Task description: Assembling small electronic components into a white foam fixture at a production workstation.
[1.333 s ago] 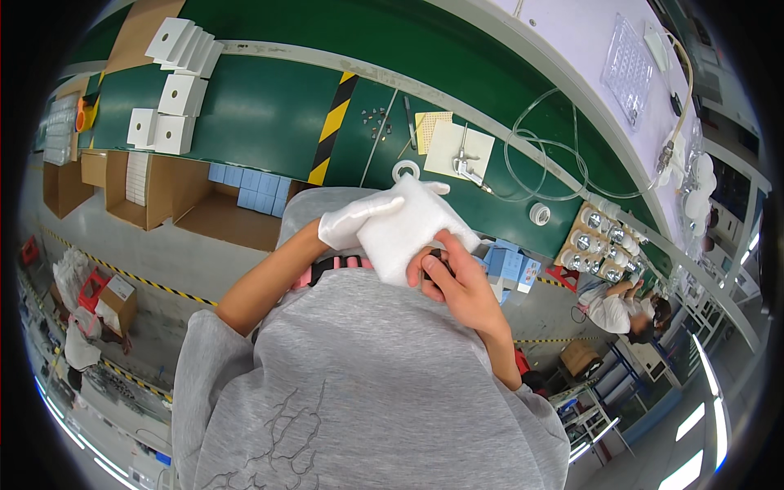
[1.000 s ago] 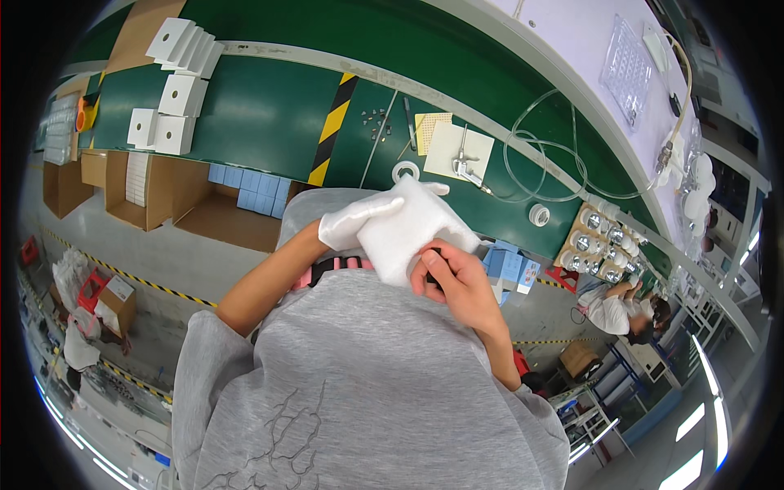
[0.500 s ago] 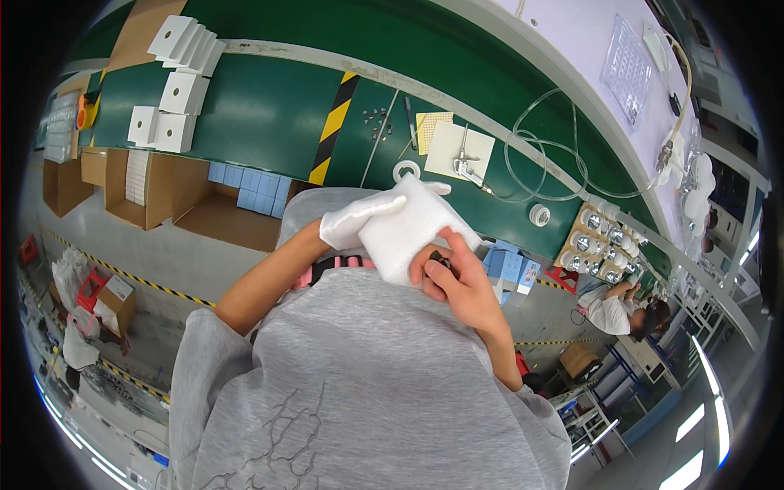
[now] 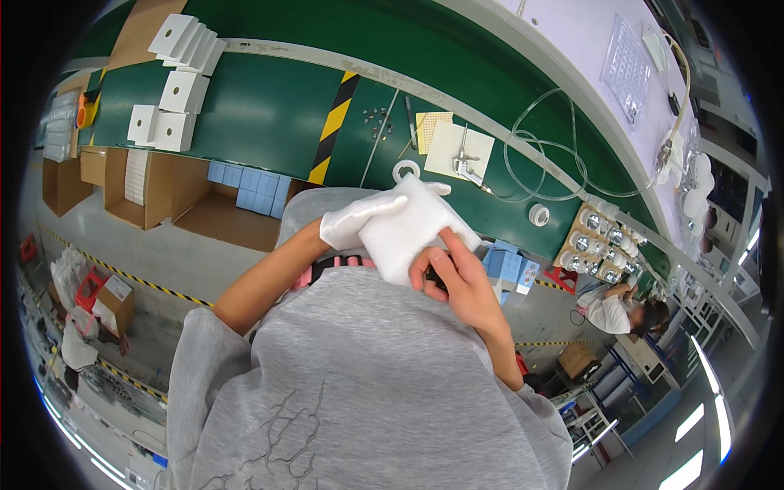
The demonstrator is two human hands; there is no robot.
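Note:
My left hand (image 4: 359, 220), in a white glove, grips a soft, white, square foam-like pad (image 4: 408, 233) from its left side. The pad is tilted in front of my body, above the bench's near edge. Bare and curled, my right hand (image 4: 461, 282) is at the pad's lower right corner, its index finger against the pad's edge. Between its fingers sits a small dark object (image 4: 435, 280), mostly covered by the thumb and too hidden to name. Just beyond the pad a white ring (image 4: 406, 170) lies on the green bench (image 4: 282, 106).
On the bench are an air blow gun (image 4: 467, 166) with clear coiled hose, a white sheet (image 4: 482, 147), small dark parts (image 4: 377, 121) and a white ring-shaped part (image 4: 539, 215). White boxes (image 4: 184, 91) stand left. Cartons (image 4: 220, 214) hold blue boxes. Blue boxes (image 4: 508, 265) sit right.
My right thumb and fingers have shifted over the small dark object, so less of it shows. The left hand and the pad have barely moved.

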